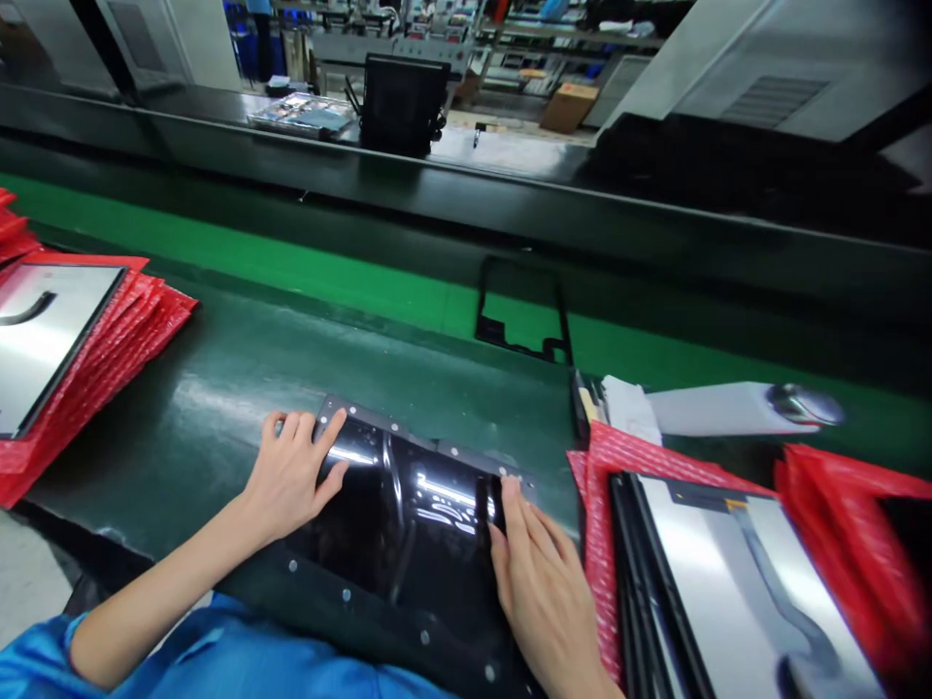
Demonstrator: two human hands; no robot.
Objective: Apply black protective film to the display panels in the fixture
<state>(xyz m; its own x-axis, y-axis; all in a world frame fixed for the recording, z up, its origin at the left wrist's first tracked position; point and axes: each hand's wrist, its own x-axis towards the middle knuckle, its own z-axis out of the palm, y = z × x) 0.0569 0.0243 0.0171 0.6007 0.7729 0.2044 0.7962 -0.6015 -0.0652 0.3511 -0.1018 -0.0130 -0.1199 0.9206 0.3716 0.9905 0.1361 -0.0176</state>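
Note:
A glossy black display panel (444,544), with bright reflections and a wavy crease of light like loose film, lies in front of me on a dark mat with round pale dots (346,594). My left hand (295,476) rests at its upper left corner, thumb and forefinger spread apart on the surface, the other fingers bent beside the edge. Along the right edge lies my right hand (543,573), fingers stretched out with the tips near the upper right corner. Neither hand is wrapped round the panel.
Silver-backed panels (757,582) on red bubble wrap (601,544) stand close to my right. A white bottle with a metal cap (728,408) lies behind them. Another panel (54,320) tops red sleeves (138,330) at left. A thin black frame (520,345) lies ahead.

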